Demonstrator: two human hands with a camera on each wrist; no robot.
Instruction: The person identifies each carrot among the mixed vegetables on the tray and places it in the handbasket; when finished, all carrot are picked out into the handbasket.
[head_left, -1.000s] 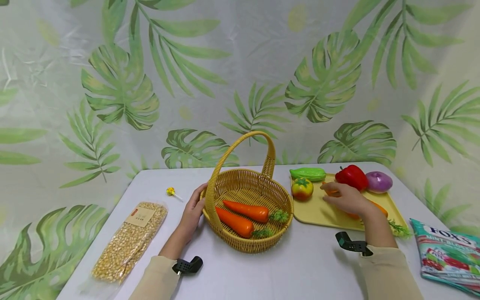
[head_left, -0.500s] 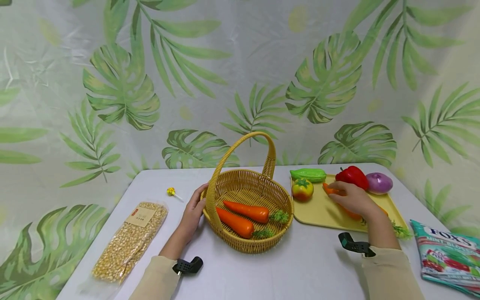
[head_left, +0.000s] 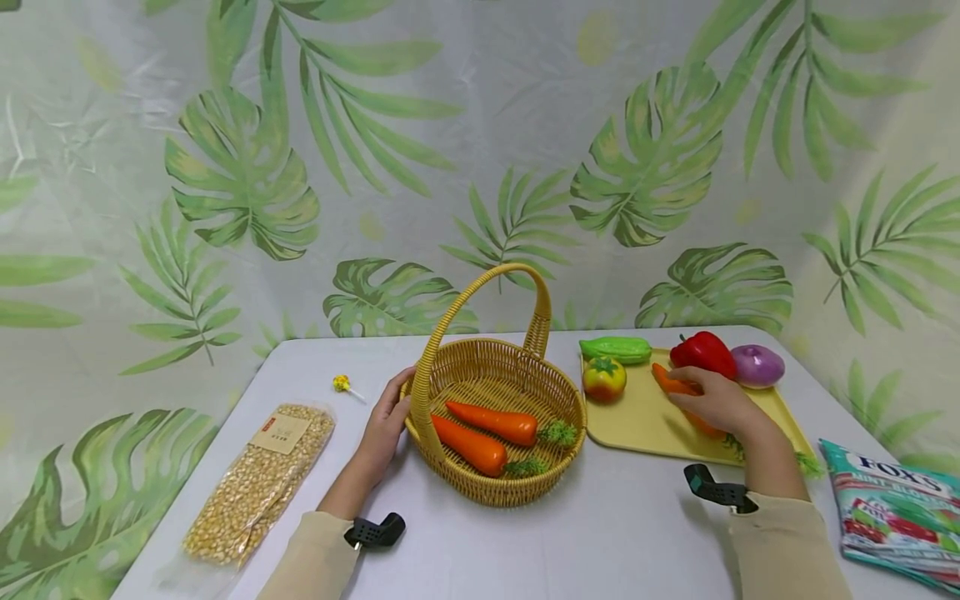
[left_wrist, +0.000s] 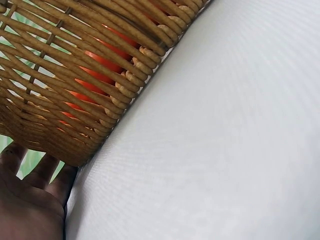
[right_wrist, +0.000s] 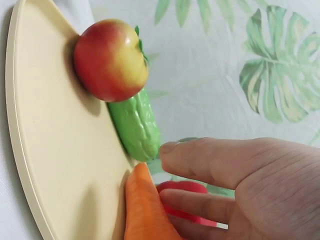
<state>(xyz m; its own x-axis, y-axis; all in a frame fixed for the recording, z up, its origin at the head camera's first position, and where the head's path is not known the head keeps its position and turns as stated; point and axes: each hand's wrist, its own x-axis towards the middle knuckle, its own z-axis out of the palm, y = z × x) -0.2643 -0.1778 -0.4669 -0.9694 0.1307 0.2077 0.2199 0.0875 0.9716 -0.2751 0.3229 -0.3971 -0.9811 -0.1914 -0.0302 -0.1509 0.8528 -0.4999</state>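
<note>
My left hand (head_left: 386, 421) rests against the left side of the wicker basket (head_left: 495, 492), its fingertips hidden behind the weave in the left wrist view. Two orange carrots (head_left: 491, 421) with green tops lie in the basket. Over the tray, my right hand (head_left: 720, 400) reaches above another carrot (head_left: 702, 425), its fingers extended. In the right wrist view that carrot (right_wrist: 145, 207) points its tip past the fingers, which lie close beside it. A second green top (head_left: 808, 462) shows beside my right wrist.
The yellow tray (head_left: 637, 429) also bears a tomato (head_left: 604, 379), a green bitter melon (head_left: 617, 349), a red bell pepper (head_left: 705, 354) and a purple onion (head_left: 757, 367). At left are a lollipop (head_left: 342, 383) and a bag of corn kernels (head_left: 255, 492). A candy bag (head_left: 896, 517) lies at right.
My right hand has shifted slightly right over the tray, and the carrot's tip beneath it sits a little farther right. The left hand and basket stay in place.
</note>
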